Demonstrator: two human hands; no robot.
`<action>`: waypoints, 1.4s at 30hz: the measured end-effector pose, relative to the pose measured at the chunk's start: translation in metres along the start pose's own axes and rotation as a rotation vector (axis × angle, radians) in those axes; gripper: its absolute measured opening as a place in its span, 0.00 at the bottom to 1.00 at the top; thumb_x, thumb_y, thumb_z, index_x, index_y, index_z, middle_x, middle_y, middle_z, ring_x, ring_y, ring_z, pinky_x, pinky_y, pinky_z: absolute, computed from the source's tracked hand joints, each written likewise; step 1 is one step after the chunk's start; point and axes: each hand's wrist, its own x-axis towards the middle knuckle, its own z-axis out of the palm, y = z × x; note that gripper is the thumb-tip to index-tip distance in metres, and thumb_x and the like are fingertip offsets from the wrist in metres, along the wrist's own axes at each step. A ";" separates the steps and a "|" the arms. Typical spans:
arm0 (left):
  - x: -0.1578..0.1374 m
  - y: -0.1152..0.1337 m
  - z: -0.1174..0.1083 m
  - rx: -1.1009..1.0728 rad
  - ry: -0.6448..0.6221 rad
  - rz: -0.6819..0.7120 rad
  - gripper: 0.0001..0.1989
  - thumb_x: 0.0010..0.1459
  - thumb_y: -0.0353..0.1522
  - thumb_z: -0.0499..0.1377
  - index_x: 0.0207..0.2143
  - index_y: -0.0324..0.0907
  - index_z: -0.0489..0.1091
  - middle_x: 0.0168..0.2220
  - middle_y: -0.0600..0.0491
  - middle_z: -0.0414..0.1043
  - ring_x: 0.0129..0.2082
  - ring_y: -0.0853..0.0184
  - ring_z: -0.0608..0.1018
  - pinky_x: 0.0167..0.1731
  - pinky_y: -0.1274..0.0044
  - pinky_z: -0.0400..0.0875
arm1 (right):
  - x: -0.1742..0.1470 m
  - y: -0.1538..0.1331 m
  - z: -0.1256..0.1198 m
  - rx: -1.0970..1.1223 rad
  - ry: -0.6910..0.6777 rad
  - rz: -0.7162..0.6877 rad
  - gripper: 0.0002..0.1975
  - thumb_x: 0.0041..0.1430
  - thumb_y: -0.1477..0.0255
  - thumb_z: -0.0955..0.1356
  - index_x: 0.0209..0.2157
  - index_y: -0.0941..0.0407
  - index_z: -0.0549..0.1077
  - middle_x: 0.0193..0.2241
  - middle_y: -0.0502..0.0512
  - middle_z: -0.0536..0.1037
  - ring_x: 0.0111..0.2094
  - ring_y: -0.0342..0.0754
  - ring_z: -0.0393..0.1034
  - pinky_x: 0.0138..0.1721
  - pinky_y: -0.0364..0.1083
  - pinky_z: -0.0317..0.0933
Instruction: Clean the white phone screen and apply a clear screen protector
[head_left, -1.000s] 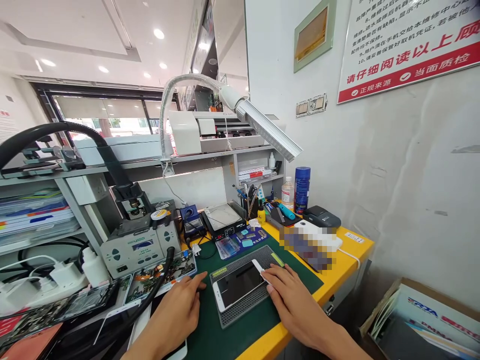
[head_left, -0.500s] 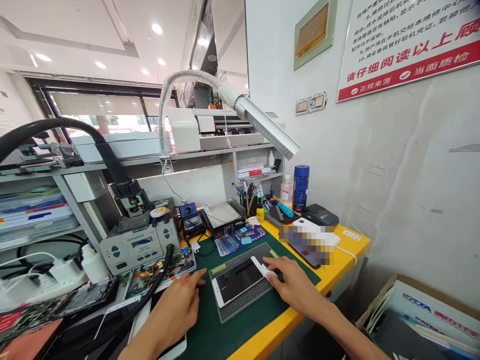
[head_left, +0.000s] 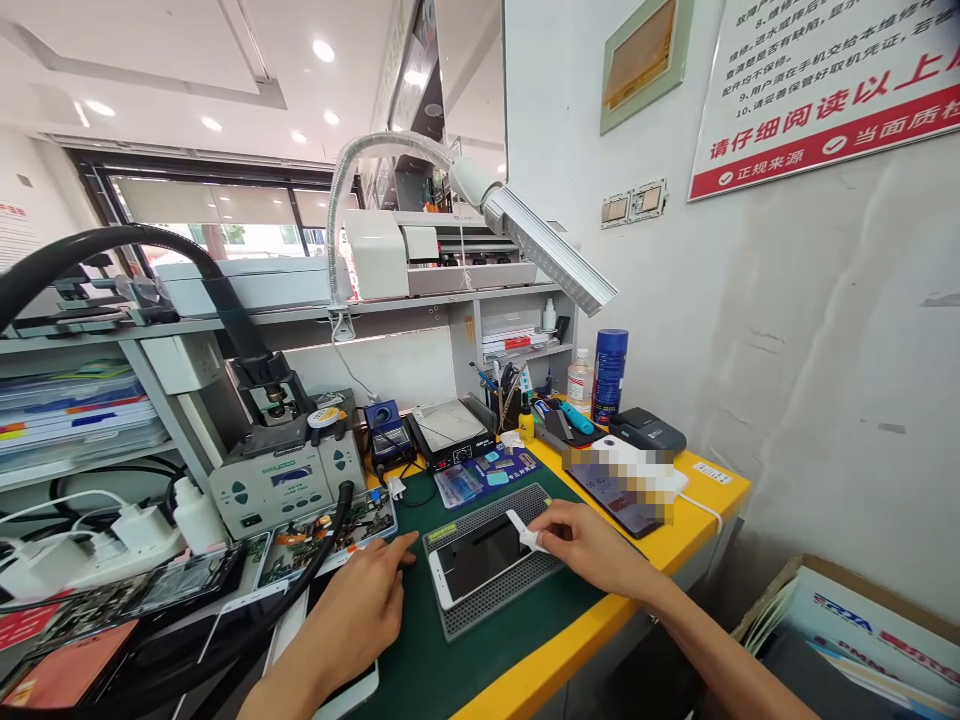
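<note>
A white-framed smartphone (head_left: 471,562) with a dark screen lies face up on a grey perforated pad (head_left: 480,610), over the green mat (head_left: 487,665). My right hand (head_left: 589,545) is at the phone's right end, thumb and fingers pinched on a small crumpled white wipe (head_left: 529,540) that touches the screen. To the left of the pad, my left hand (head_left: 364,600) rests with its index finger stretched toward the phone and the others loosely bent. Nothing shows in it. Under that forearm lies another white phone (head_left: 364,690), partly covered.
A tray of circuit boards (head_left: 330,540) and a grey rework station (head_left: 274,490) stand left. Behind the mat are a hot plate (head_left: 450,432) and a yellow bottle (head_left: 526,425). On the right lie a dark phone (head_left: 611,495) and a black device (head_left: 646,430).
My right index finger has drawn in toward the thumb, bunching the wipe at the phone's right end. The left hand stays beside the pad. The whole view has shifted slightly.
</note>
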 end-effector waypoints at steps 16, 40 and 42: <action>0.000 0.000 0.000 0.004 0.010 0.015 0.26 0.61 0.30 0.48 0.62 0.43 0.61 0.51 0.47 0.74 0.53 0.57 0.73 0.52 0.67 0.67 | 0.060 0.004 0.010 -0.125 -0.074 -0.051 0.11 0.60 0.69 0.65 0.35 0.58 0.80 0.33 0.56 0.80 0.31 0.48 0.72 0.29 0.43 0.59; -0.002 0.008 -0.005 0.063 0.016 0.039 0.26 0.61 0.25 0.46 0.61 0.40 0.61 0.50 0.46 0.74 0.51 0.57 0.73 0.51 0.67 0.66 | 0.076 -0.053 0.068 -0.203 -0.170 -0.179 0.10 0.56 0.75 0.65 0.28 0.56 0.79 0.28 0.56 0.81 0.30 0.49 0.72 0.26 0.42 0.54; -0.002 0.008 -0.005 0.064 0.009 0.038 0.26 0.61 0.25 0.46 0.61 0.40 0.61 0.50 0.46 0.74 0.51 0.57 0.73 0.51 0.67 0.66 | 0.078 -0.057 0.073 -0.192 -0.198 -0.200 0.09 0.57 0.75 0.66 0.28 0.57 0.79 0.27 0.55 0.81 0.28 0.47 0.71 0.25 0.42 0.53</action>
